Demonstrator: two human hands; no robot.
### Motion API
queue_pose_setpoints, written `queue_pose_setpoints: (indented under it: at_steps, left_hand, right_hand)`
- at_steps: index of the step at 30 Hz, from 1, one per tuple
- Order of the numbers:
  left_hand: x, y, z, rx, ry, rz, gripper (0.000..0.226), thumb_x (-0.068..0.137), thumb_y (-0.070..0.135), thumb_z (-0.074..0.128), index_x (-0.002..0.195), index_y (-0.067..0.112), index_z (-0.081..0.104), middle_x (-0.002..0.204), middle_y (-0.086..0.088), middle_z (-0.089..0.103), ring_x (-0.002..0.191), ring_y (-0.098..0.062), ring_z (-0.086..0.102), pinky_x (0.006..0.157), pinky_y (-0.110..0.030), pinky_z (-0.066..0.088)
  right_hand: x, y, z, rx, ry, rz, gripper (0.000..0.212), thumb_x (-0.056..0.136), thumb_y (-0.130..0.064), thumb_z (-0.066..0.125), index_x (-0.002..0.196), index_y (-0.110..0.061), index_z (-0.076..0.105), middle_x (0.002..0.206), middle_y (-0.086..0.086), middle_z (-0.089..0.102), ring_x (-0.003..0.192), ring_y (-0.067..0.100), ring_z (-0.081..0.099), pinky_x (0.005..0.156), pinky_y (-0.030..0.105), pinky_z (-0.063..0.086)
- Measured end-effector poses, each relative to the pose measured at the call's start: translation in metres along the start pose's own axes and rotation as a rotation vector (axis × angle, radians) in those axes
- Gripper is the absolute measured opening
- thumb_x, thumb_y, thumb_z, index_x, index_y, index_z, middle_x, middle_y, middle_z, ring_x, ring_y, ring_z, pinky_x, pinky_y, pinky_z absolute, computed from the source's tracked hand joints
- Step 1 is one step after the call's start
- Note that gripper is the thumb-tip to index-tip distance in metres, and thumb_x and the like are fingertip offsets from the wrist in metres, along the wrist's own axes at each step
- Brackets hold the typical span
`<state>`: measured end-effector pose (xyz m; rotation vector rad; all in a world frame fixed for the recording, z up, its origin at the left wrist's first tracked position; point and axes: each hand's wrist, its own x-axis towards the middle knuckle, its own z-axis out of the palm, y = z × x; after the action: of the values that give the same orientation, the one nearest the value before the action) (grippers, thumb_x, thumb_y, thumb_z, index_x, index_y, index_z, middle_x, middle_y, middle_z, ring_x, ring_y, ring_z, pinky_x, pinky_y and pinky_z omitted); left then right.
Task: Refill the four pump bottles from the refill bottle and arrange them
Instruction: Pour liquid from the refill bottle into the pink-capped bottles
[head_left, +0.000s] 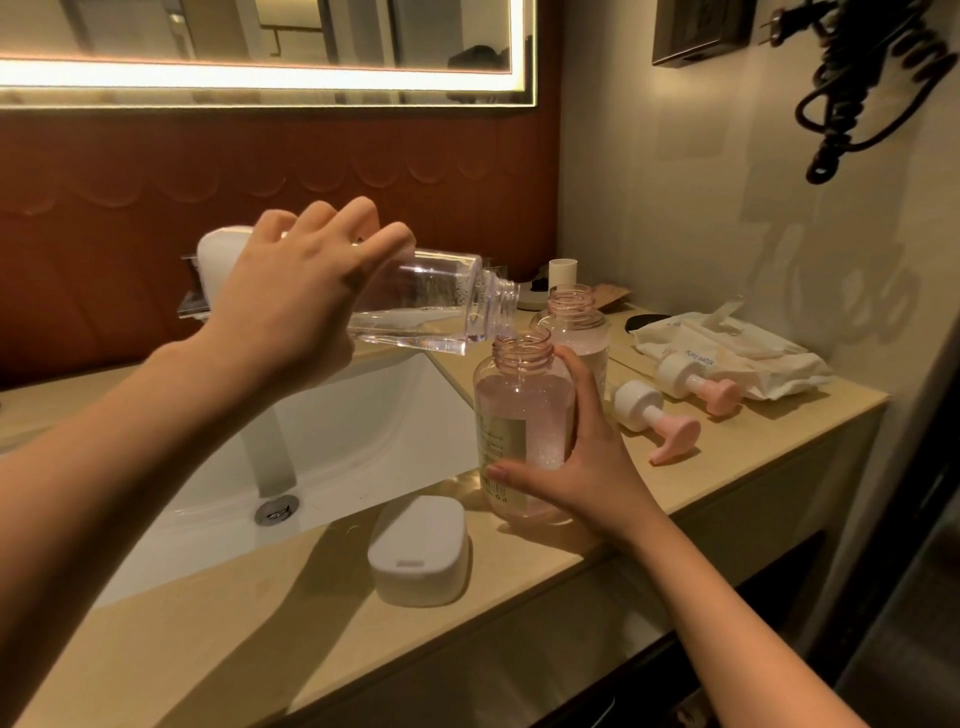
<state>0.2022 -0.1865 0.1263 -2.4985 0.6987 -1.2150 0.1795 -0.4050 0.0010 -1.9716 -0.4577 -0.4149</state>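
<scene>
My left hand (296, 306) grips a clear refill bottle (441, 301) tipped on its side, its mouth over the open neck of a pink pump bottle (519, 415). A thin stream of clear liquid runs into that bottle, which is mostly full. My right hand (582, 467) holds the pink bottle upright on the beige counter (727, 457), fingers curled round its right side and base. A second open pink bottle (576, 322) stands just behind it. Two pump heads lie on the counter to the right, the nearer pump head (654, 421) and the farther pump head (696, 382).
A white sink (332, 447) with a drain lies left of the bottles. A white lidded soap box (418, 551) sits at the counter's front. A wet-wipes pack (727, 348) lies at the back right. A black coiled cord (872, 78) hangs on the right wall.
</scene>
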Motion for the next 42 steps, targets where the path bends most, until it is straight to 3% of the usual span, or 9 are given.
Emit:
queue_pose_setpoints:
  at_steps: [3,6,12,18,22,26,28,34,42]
  left_hand:
    - [0.0,0.0,0.0,0.002,-0.001,-0.001,0.076,0.052,-0.007,0.075,0.12,0.013,0.049,0.104,-0.016,0.05,0.086,-0.035,0.048,0.075,-0.046,0.041]
    - [0.0,0.001,0.0,0.004,0.004,-0.005,0.075,0.051,-0.007,0.074,0.12,0.013,0.05,0.103,-0.017,0.051,0.085,-0.036,0.048,0.074,-0.046,0.04]
    - [0.001,0.001,0.0,0.006,0.011,-0.006,0.075,0.052,-0.009,0.072,0.119,0.015,0.049,0.104,-0.015,0.05,0.086,-0.036,0.048,0.075,-0.046,0.04]
    - [0.001,0.001,0.0,0.006,0.013,-0.007,0.075,0.053,-0.009,0.072,0.12,0.014,0.049,0.105,-0.016,0.05,0.087,-0.036,0.048,0.076,-0.047,0.04]
    - [0.0,0.001,0.0,0.006,0.016,-0.008,0.075,0.052,-0.009,0.072,0.119,0.014,0.049,0.104,-0.016,0.05,0.087,-0.036,0.048,0.076,-0.047,0.04]
    - [0.0,0.001,0.0,0.003,0.015,-0.009,0.075,0.052,-0.009,0.072,0.119,0.015,0.049,0.104,-0.015,0.05,0.087,-0.036,0.048,0.076,-0.047,0.039]
    - [0.0,0.001,0.0,0.003,0.016,-0.012,0.075,0.052,-0.009,0.072,0.119,0.015,0.049,0.104,-0.015,0.05,0.087,-0.036,0.048,0.076,-0.047,0.039]
    - [0.001,0.002,-0.001,0.006,0.021,-0.007,0.074,0.052,-0.01,0.071,0.119,0.013,0.05,0.103,-0.016,0.05,0.087,-0.037,0.048,0.076,-0.047,0.04]
    - [0.001,0.001,0.0,0.006,0.026,-0.006,0.074,0.052,-0.011,0.07,0.119,0.013,0.049,0.103,-0.016,0.05,0.086,-0.037,0.048,0.075,-0.047,0.04]
  right_hand:
    - [0.0,0.001,0.0,-0.008,0.002,0.005,0.1,0.058,-0.042,0.081,0.122,-0.062,0.008,0.124,-0.032,0.023,0.116,-0.008,0.023,0.093,0.009,0.028]
    - [-0.001,0.0,-0.001,0.0,0.002,0.011,0.098,0.057,-0.043,0.08,0.122,-0.062,0.009,0.12,-0.035,0.023,0.114,-0.01,0.024,0.077,-0.003,0.028]
    - [-0.001,-0.002,-0.001,-0.005,0.001,0.005,0.099,0.057,-0.043,0.08,0.12,-0.062,0.007,0.127,-0.027,0.024,0.117,-0.005,0.025,0.093,0.017,0.028]
    - [0.0,-0.003,0.0,-0.007,0.004,0.006,0.097,0.052,-0.051,0.075,0.122,-0.062,0.009,0.131,-0.027,0.025,0.116,-0.008,0.024,0.086,0.002,0.026]
    - [0.0,-0.004,0.0,-0.005,0.009,-0.006,0.098,0.051,-0.052,0.074,0.122,-0.061,0.007,0.144,-0.019,0.025,0.119,-0.004,0.024,0.096,0.021,0.029]
    - [0.001,-0.001,-0.001,0.062,-0.015,-0.027,0.096,0.054,-0.057,0.076,0.121,-0.065,0.008,0.121,-0.047,0.023,0.111,-0.018,0.032,0.093,0.011,0.031]
    - [0.002,0.005,0.0,0.16,-0.023,-0.044,0.083,0.06,-0.068,0.069,0.123,-0.065,0.014,0.116,-0.056,0.029,0.109,-0.027,0.036,0.085,0.002,0.036]
    - [0.004,0.009,0.003,0.257,0.005,-0.005,0.066,0.066,-0.089,0.028,0.126,-0.062,0.022,0.123,-0.05,0.036,0.118,-0.021,0.035,0.089,0.002,0.033]
    - [0.006,0.012,0.003,0.257,0.006,-0.007,0.064,0.067,-0.088,0.025,0.125,-0.061,0.025,0.117,-0.054,0.035,0.112,-0.026,0.036,0.083,-0.004,0.032]
